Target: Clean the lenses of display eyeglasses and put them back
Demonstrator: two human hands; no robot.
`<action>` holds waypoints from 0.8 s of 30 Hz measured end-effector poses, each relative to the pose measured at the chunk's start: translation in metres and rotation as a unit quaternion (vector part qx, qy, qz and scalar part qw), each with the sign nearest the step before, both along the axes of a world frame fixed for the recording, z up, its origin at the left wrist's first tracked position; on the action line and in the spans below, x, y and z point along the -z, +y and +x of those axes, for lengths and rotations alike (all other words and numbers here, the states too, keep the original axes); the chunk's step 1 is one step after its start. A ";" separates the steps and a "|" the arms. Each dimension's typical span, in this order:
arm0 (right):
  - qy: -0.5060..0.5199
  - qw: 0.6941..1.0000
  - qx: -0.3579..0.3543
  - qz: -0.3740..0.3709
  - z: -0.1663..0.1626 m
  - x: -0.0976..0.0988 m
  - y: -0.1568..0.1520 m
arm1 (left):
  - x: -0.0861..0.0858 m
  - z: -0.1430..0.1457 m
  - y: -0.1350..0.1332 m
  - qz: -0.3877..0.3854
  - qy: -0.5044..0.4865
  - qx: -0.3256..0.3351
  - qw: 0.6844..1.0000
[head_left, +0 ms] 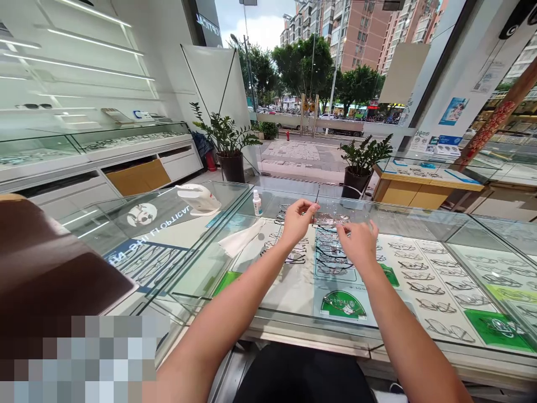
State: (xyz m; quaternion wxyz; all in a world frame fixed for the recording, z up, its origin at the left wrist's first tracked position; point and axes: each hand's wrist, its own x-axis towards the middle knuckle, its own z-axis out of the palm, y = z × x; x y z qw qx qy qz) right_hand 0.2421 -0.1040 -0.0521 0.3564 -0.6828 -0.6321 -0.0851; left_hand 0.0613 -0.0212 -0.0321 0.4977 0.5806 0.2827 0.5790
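Note:
Above the glass counter, my left hand (298, 221) is closed in a pinch on one side of a thin-rimmed pair of eyeglasses (331, 219). The thumb and forefinger of my right hand (358, 239) close at the other side of the pair, with its outer fingers lifted. Fine details of the frame blend into the glass behind. Below my hands, several dark-rimmed eyeglasses (331, 260) lie in a column on a display card. More frames sit left of it, partly behind my left forearm. A white cloth (241, 238) lies left of my left hand, near a small white spray bottle (257, 203).
Glass display counter (285, 316) spans the front, with rows of eyeglasses (425, 287) at right. A white device (198, 198) stands on the left section. Potted plants (230, 168) flank the glass doorway. A brown panel (54, 257) fills the near left.

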 end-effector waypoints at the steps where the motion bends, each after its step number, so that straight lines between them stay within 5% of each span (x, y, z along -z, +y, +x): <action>1: 0.003 1.000 0.003 -0.004 0.000 -0.001 0.000 | 0.000 0.000 -0.001 0.003 0.004 0.001 1.000; 10: 0.118 0.971 -0.190 0.084 -0.019 -0.006 -0.002 | 0.004 0.008 -0.013 0.091 0.061 0.014 0.994; 24: 0.184 0.951 -0.229 0.093 -0.027 -0.006 -0.007 | 0.004 0.012 -0.022 0.052 0.051 0.079 0.994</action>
